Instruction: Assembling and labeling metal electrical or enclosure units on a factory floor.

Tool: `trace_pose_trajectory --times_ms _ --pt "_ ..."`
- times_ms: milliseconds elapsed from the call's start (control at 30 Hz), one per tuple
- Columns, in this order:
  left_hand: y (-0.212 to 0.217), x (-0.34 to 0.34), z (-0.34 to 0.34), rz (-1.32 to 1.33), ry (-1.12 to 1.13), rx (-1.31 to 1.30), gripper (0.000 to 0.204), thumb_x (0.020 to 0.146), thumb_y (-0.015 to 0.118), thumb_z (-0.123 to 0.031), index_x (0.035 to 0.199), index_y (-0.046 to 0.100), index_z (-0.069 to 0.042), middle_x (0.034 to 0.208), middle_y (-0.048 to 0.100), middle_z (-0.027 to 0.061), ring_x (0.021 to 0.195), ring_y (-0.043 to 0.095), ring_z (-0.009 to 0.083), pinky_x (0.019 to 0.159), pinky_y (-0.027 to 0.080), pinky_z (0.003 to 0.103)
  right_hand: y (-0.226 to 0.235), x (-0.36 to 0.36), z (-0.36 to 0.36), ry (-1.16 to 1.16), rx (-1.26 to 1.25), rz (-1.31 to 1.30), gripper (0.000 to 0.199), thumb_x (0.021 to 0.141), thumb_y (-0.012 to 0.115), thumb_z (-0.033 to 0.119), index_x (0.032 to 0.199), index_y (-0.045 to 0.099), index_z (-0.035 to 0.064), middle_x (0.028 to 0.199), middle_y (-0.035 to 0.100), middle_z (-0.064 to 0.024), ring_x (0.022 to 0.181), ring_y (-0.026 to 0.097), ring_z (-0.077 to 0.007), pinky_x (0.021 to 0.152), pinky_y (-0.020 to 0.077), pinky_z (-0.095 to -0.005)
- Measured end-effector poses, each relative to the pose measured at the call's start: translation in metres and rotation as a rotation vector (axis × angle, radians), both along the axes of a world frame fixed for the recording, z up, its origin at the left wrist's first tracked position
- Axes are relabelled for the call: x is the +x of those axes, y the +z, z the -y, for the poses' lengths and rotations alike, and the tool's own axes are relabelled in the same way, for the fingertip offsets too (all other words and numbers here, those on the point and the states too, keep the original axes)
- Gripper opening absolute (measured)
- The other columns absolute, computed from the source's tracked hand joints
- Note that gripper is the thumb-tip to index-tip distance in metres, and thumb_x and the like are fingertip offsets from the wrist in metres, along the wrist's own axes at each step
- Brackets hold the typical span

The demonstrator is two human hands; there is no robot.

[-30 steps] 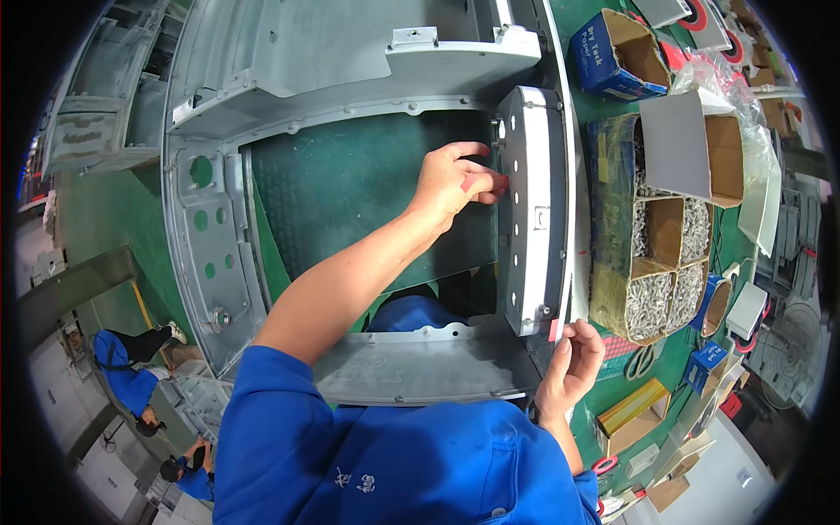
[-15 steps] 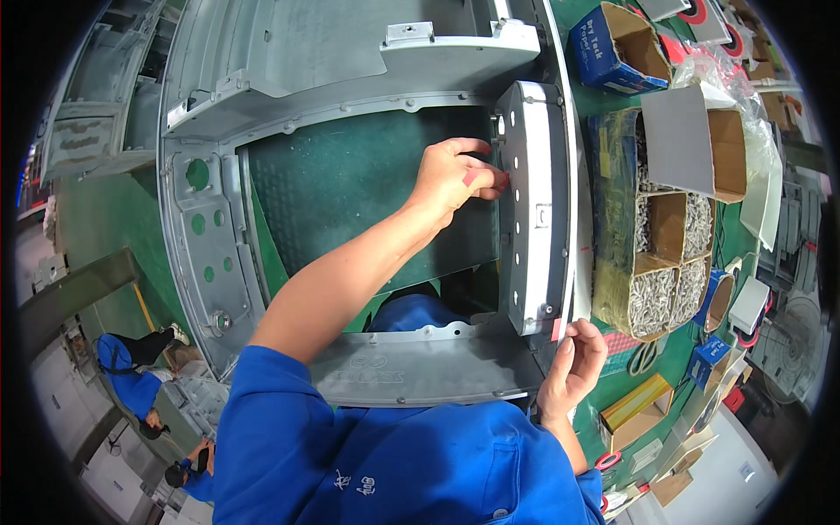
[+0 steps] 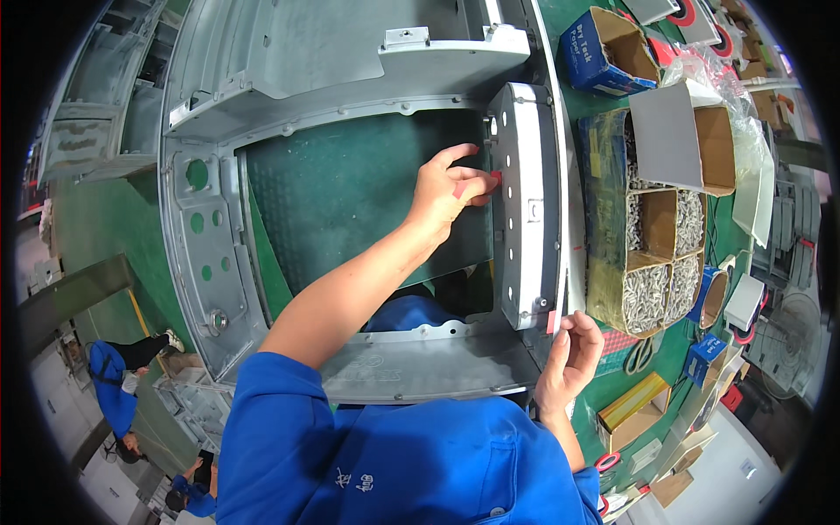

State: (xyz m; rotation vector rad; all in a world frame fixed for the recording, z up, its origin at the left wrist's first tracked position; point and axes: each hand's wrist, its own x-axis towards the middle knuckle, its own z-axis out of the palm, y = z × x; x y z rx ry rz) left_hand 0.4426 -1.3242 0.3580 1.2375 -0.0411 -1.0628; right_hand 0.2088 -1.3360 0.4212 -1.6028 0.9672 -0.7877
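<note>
A large grey metal frame (image 3: 289, 105) lies over a green mat (image 3: 350, 201). On its right side stands a narrow grey panel (image 3: 525, 210) with a row of holes. My left hand (image 3: 446, 192) reaches across the opening and pinches a small red piece (image 3: 495, 177) against the panel's inner edge. My right hand (image 3: 570, 359) is at the panel's near corner, its fingertips on a red tab (image 3: 551, 322) at the edge of the frame.
Open cardboard boxes of silver screws (image 3: 656, 262) stand right of the frame, with a blue box (image 3: 604, 48) farther back. Small boxes and tape rolls (image 3: 639, 420) lie at the lower right. Other people in blue (image 3: 114, 385) are on the floor at the lower left.
Both hands stay at the same spots on the panel; only the view has shifted slightly.
</note>
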Motion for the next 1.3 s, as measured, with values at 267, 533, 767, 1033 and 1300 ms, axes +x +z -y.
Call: trace_pose_trajectory --times_ms 267,533,767,1033,1300 --pt "0.0021 0.0003 0.0036 0.018 0.023 0.03 0.061 0.065 0.058 0.003 0.12 0.031 0.01 0.083 0.06 0.0156 0.072 0.059 0.0174 0.065 0.048 0.026 -0.0001 -0.0008 -0.0004 -0.003 0.02 0.012 0.029 0.082 0.044 -0.003 0.11 0.039 -0.0023 0.094 0.047 -0.0087 0.081 0.046 -0.0097 0.067 0.0376 -0.0186" --pt "0.0037 -0.0003 0.0052 0.026 0.041 0.029 0.06 0.064 0.055 0.005 0.118 0.031 0.013 0.081 0.06 0.0162 0.07 0.059 0.0174 0.064 0.048 0.026 -0.0013 -0.0025 -0.0006 0.004 0.008 -0.012 0.028 0.082 0.044 -0.003 0.11 0.039 -0.0031 0.095 0.047 -0.0092 0.086 0.047 -0.0123 0.074 0.0385 -0.0219" --pt "0.0019 -0.002 0.0041 0.029 0.06 0.018 0.058 0.064 0.054 0.006 0.117 0.032 0.013 0.081 0.06 0.017 0.07 0.06 0.018 0.065 0.048 0.026 0.0008 -0.0015 -0.0016 0.005 0.014 -0.012 0.028 0.082 0.044 -0.002 0.11 0.039 -0.0027 0.095 0.047 -0.0091 0.085 0.047 -0.0118 0.074 0.0383 -0.0218" --pt "-0.0022 -0.0022 0.0018 -0.062 0.058 -0.033 0.054 0.067 0.056 0.001 0.117 0.035 0.008 0.088 0.059 0.0175 0.073 0.059 0.0188 0.066 0.049 0.028 -0.0018 -0.0021 0.0005 0.0 -0.014 -0.011 0.028 0.082 0.044 -0.002 0.11 0.04 -0.0023 0.095 0.047 -0.008 0.082 0.046 -0.01 0.071 0.0384 -0.0198" --pt "-0.0033 -0.006 0.0064 0.015 0.065 -0.037 0.047 0.071 0.053 -0.002 0.115 0.038 0.004 0.085 0.058 0.0111 0.074 0.057 0.0157 0.065 0.048 0.027 -0.0019 -0.0036 -0.0005 0.012 0.024 0.041 0.028 0.082 0.045 -0.002 0.11 0.04 -0.0022 0.095 0.048 -0.0077 0.085 0.047 -0.0108 0.076 0.0383 -0.0211"
